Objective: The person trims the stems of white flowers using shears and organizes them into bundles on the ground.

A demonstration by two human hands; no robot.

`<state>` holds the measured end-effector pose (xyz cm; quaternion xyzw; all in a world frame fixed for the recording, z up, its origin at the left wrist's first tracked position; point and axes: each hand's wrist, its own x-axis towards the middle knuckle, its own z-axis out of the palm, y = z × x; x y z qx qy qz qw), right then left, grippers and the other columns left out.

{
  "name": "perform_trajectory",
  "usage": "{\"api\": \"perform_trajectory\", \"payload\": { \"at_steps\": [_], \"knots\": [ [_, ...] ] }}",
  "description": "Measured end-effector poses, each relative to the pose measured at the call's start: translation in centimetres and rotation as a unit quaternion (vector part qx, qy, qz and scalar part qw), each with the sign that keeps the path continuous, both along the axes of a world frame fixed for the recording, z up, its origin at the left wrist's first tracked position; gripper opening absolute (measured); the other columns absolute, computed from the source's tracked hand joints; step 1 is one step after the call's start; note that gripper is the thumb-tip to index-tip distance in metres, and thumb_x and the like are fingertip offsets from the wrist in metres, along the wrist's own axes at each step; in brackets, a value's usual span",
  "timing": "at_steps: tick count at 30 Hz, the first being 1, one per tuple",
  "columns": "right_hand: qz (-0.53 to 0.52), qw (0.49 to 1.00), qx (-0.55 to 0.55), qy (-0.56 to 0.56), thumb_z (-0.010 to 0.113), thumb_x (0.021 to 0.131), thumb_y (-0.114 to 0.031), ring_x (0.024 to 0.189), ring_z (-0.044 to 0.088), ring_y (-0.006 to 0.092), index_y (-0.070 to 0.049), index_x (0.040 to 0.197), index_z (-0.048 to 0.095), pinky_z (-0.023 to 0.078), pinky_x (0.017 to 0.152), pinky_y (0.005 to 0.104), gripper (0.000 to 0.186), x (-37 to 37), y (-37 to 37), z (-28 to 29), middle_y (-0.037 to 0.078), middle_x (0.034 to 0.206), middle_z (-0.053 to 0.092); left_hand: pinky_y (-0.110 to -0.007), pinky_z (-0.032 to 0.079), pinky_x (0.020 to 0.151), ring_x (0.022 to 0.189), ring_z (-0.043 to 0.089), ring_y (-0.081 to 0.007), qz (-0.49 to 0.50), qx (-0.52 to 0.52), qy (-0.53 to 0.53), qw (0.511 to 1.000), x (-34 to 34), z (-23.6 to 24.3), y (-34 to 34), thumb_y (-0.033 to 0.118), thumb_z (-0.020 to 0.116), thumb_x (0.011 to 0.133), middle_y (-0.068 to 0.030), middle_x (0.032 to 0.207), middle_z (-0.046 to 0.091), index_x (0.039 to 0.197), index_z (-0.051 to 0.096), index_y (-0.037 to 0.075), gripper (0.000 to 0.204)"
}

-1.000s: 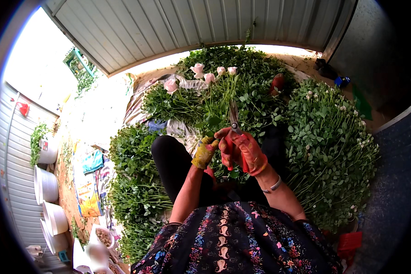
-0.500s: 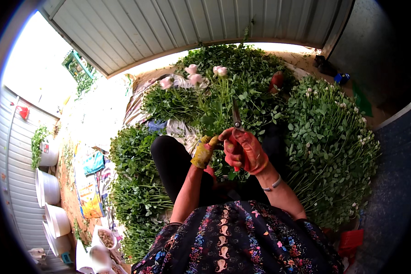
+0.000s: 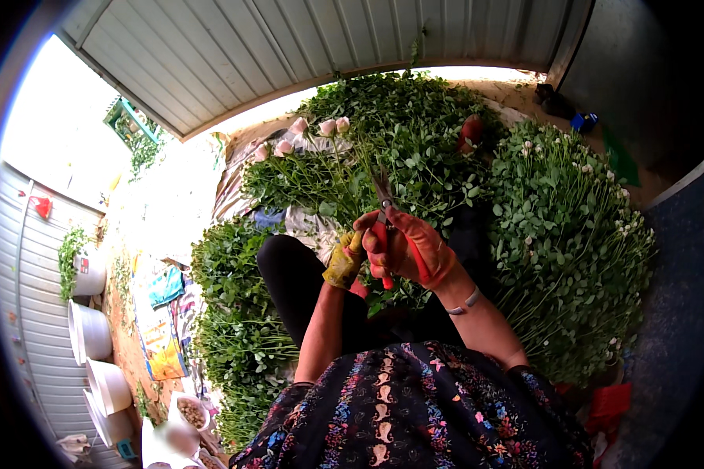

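My left hand (image 3: 343,262), in a stained yellow glove, is closed around the lower ends of several rose stems. Their pale pink blooms (image 3: 284,147) lean up and to the left, above a leafy heap. Close beside it, my right hand (image 3: 411,252) wears a red-orange glove and grips red-handled pruning shears (image 3: 384,202). The shears' blades point away from me, slightly parted, next to the stems. Fingertips of both hands nearly meet, and leaves hide part of the stems.
Cut rose stems lie in big heaps at left (image 3: 235,273), far middle (image 3: 399,109) and right (image 3: 571,250). White tubs (image 3: 90,332) line the left wall. A corrugated metal panel (image 3: 328,39) stands beyond. A red object (image 3: 610,402) lies at lower right.
The pink blooms have swung left and spread apart. My right hand has shifted slightly left with the shears, whose blades now tilt left and look parted.
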<state>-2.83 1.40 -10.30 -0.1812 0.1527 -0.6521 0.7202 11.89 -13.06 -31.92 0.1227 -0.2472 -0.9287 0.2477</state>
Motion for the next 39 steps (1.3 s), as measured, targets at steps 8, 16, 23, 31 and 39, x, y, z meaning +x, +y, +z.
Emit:
{"api": "perform_trajectory", "payload": {
  "at_steps": [8,16,23,31,39],
  "knots": [
    [-0.01,0.999,0.014,0.038,0.046,0.094,-0.039,0.062,0.053,0.0136,0.001,0.113,0.052,0.045,0.056,0.0289,0.045,-0.6,-0.2,-0.1,0.004,0.075,0.056,-0.033,0.053,0.075,0.088,0.062,-0.0191,0.006,-0.242,-0.093,0.966,0.1,2.9,1.3,0.051,0.058,0.085,-0.0078,0.099,0.063,0.11,0.057,0.004,0.054],
    [-0.163,0.806,0.172,0.542,0.058,0.089,-0.022,0.051,0.049,0.0121,-0.005,0.095,0.055,0.042,0.047,0.0265,0.019,-2.3,2.3,-6.3,0.0,0.065,0.051,-0.037,0.054,0.063,0.074,0.064,-0.0246,0.024,-0.379,-0.19,0.906,-0.6,7.3,2.2,0.06,0.048,0.086,-0.014,0.086,0.064,0.092,0.061,0.0,0.062],
    [-0.2,0.674,0.132,0.698,0.062,0.084,-0.025,0.057,0.052,0.0279,-0.004,0.086,0.054,0.043,0.056,0.0381,0.023,-1.8,1.4,-5.5,0.007,0.061,0.05,-0.031,0.051,0.064,0.073,0.059,-0.0154,0.001,-0.311,-0.166,0.936,-0.9,8.5,2.9,0.072,0.06,0.067,-0.0061,0.084,0.062,0.088,0.058,0.005,0.071],
    [-0.241,0.677,0.172,0.674,0.063,0.083,-0.023,0.059,0.054,0.0304,-0.004,0.086,0.055,0.044,0.056,0.0395,0.021,-2.2,1.0,-5.2,0.009,0.061,0.052,-0.03,0.051,0.065,0.074,0.059,-0.0157,-0.002,-0.325,-0.158,0.932,-0.7,7.9,2.8,0.076,0.057,0.065,-0.0079,0.09,0.061,0.091,0.057,0.003,0.077],
    [-0.341,0.508,0.048,0.79,0.066,0.081,-0.022,0.057,0.052,0.0192,-0.006,0.102,0.055,0.046,0.056,0.0326,0.029,-3.9,-1.2,-3.2,0.005,0.07,0.053,-0.035,0.053,0.063,0.073,0.064,-0.023,0.011,-0.344,-0.14,0.928,-0.9,8.6,3.2,0.053,0.044,0.091,-0.0135,0.084,0.066,0.093,0.062,-0.003,0.059]
  ]
}}
